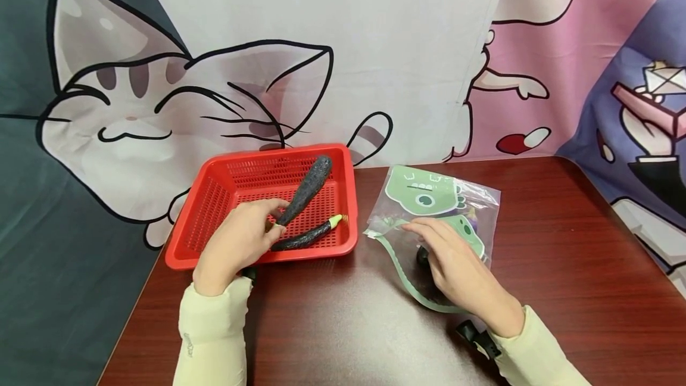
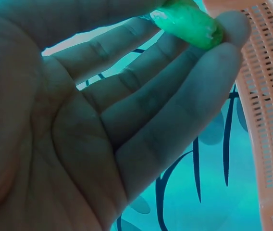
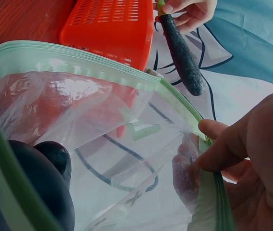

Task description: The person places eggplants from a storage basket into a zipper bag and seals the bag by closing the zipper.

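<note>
My left hand [image 1: 238,240] pinches a dark, bumpy cucumber [image 1: 309,188] by its light green end [image 2: 189,24], holding it tilted above a red basket [image 1: 351,195]. A second dark cucumber [image 1: 305,239] with a yellow-green tip lies in that basket. On the right, my right hand [image 1: 455,267] grips the green-edged rim of a clear zip bag [image 1: 423,192] printed with a green cartoon figure. The bag's mouth gapes toward me. Dark, glossy, rounded things [image 3: 45,178] lie inside it, partly hidden by the rim; their kind cannot be told.
A dark red-brown wooden table [image 1: 332,326] bears the basket and bag. Behind it hangs a cloth [image 1: 407,64] printed with cartoon cats and figures, close to the basket's back. A black strap [image 1: 479,338] is on my right wrist.
</note>
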Tool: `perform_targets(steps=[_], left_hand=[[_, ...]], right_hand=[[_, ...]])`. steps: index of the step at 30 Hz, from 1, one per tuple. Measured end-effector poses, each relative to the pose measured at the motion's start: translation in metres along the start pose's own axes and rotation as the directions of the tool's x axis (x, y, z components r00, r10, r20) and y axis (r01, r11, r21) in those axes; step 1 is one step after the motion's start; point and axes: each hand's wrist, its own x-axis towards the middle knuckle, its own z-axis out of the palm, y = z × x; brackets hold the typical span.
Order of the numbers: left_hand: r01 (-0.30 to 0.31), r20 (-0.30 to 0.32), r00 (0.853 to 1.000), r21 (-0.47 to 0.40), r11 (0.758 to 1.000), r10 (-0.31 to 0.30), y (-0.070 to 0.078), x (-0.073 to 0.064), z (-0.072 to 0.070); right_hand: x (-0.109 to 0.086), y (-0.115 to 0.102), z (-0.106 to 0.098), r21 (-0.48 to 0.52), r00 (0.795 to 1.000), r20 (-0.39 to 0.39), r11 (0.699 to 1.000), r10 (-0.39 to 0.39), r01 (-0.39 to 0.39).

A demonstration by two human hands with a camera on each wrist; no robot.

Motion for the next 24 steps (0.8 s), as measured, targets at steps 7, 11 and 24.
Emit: perform_targets(steps=[7,11,24], left_hand=[[-0.028,-0.067,0.997,-0.028,0.999,0.026,0.008,-0.011,0.008],[-0.037,-0.087,0.996,-0.046,0.998,0.033,0.012,-0.015,0.011],[-0.092,-0.125,0.989,-0.081,0.992,0.081,0.038,-0.017,0.021]], right_hand=[[0.001,0.001,0.001,0.020,0.999,-0.018,0.999,-0.027,0.027],[0.001,0.001,0.002,0.021,0.999,-0.016,0.999,-0.027,0.028],[0.001,0.000,0.001,0.031,1.000,-0.003,0.999,-0.009,0.009]])
